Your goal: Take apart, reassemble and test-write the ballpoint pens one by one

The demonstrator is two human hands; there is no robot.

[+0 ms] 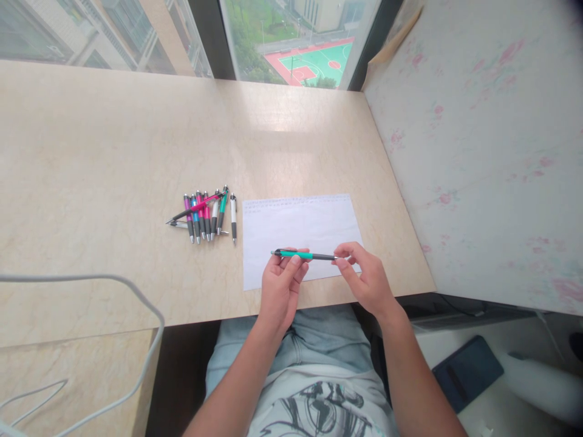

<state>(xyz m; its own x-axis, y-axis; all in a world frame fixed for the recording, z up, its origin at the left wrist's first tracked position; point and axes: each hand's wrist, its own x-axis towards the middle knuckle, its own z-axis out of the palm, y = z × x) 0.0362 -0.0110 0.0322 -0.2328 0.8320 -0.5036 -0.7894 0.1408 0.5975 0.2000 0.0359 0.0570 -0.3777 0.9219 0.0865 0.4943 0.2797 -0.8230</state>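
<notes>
On the pale marble-patterned surface (113,145) lay a white paper sheet (296,224), a cluster of coloured plastic pens (204,213) at its nine o'clock, while left hand (283,284) and right hand (364,276) gripped opposite ends of a slim teal-and-black pen (303,255) held level above the sheet's near edge.

A pale, marbled beige surface (113,139) runs from the window at the far edge to a wall on the right. Its near edge ends above the person's lap.

A white sheet of paper (296,227) lies flat near the near edge, right of the middle, with faint lines of writing along its top edge. Its lower part is partly covered from view.

Just left of the paper lies a cluster of pens (204,215), mostly side by side with tips toward the near edge. A white-and-black pen (234,217) lies nearest the paper. One pink pen (194,208) lies slantwise across the others.
</notes>
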